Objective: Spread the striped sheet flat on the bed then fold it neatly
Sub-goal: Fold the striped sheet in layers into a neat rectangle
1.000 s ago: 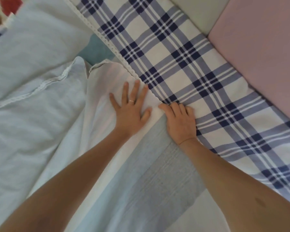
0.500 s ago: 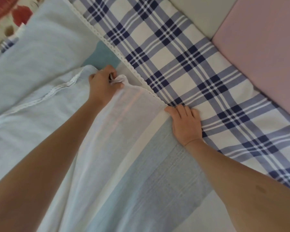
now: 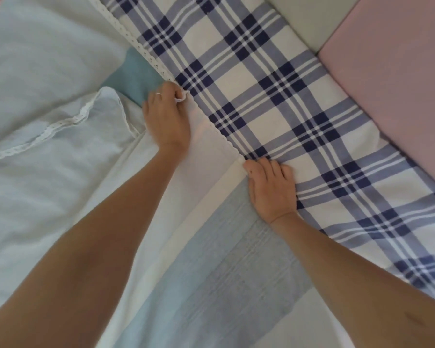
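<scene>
The striped sheet (image 3: pixel 211 267), with broad white, pale blue and grey-blue bands, lies across the bed from the bottom middle up to a scalloped edge. My left hand (image 3: pixel 167 116) pinches the sheet's white top corner, fingers curled round the bunched cloth, right beside the plaid cover. My right hand (image 3: pixel 271 187) lies on the sheet's edge where it meets the plaid cover, fingers bent down onto the cloth and holding it in place. Between both hands the white band is pulled smooth.
A blue-and-white plaid cover (image 3: pixel 274 96) runs diagonally along the right. A pink padded surface (image 3: pixel 399 84) borders it at the far right. Pale blue pillows with lace trim (image 3: pixel 48 121) fill the left side.
My left hand went from lying flat on the white band to pinching its corner, then pulled that corner up and right to the plaid cover's edge. My right hand stayed put.
</scene>
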`<action>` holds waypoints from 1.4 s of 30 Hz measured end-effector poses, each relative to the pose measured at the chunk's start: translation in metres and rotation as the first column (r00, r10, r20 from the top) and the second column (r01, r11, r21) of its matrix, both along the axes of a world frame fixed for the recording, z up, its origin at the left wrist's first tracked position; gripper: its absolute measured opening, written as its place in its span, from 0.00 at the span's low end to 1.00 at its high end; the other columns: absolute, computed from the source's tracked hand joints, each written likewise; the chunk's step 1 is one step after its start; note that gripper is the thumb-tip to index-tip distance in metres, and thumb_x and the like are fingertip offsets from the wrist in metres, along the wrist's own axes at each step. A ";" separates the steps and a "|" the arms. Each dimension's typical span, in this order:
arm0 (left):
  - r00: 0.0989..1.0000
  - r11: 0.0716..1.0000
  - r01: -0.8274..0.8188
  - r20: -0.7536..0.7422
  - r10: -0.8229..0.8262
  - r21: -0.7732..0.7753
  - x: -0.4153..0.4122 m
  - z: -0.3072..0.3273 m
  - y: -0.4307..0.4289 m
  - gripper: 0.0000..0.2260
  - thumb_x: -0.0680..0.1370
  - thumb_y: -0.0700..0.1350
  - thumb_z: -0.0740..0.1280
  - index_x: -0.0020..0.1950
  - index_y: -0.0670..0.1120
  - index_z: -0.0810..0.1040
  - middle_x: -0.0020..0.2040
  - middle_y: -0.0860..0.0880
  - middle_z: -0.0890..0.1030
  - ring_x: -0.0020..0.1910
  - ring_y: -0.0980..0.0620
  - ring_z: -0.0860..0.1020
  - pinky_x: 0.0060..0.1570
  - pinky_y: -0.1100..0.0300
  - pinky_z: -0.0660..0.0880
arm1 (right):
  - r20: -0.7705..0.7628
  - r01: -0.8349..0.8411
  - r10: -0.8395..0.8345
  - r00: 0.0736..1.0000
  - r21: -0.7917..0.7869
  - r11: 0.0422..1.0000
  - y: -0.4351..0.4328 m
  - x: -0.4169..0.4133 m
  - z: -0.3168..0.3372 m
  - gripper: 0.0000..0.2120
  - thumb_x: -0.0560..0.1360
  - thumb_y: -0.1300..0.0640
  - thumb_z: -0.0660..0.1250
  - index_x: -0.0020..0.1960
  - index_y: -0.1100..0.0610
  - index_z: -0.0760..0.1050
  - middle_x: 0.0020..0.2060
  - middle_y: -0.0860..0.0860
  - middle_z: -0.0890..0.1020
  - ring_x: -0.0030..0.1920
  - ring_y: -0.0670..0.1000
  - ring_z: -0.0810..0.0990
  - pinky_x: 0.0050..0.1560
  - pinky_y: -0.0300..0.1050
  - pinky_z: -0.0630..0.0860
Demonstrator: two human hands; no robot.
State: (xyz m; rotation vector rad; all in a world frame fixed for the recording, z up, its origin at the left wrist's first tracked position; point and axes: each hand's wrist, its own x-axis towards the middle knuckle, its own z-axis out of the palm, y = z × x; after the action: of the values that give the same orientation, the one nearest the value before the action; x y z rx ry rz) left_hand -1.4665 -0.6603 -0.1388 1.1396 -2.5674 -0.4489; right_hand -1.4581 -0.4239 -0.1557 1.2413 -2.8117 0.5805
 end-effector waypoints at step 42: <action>0.939 0.998 0.064 0.338 -0.060 -0.003 -0.008 0.012 -0.012 0.18 0.81 0.49 0.47 0.62 0.43 0.70 0.60 0.46 0.75 0.60 0.46 0.71 0.64 0.52 0.60 | 0.210 0.606 -0.784 0.584 0.530 0.593 0.160 0.110 0.087 0.16 0.78 0.45 0.58 0.48 0.58 0.75 0.46 0.53 0.77 0.47 0.57 0.77 0.53 0.47 0.62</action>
State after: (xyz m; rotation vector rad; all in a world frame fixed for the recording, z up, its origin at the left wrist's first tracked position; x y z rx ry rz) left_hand -1.4742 -0.6727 -0.1270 1.2254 -2.9010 -0.2665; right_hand -1.3485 -0.2636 -0.0682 -0.2025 -3.5238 0.2126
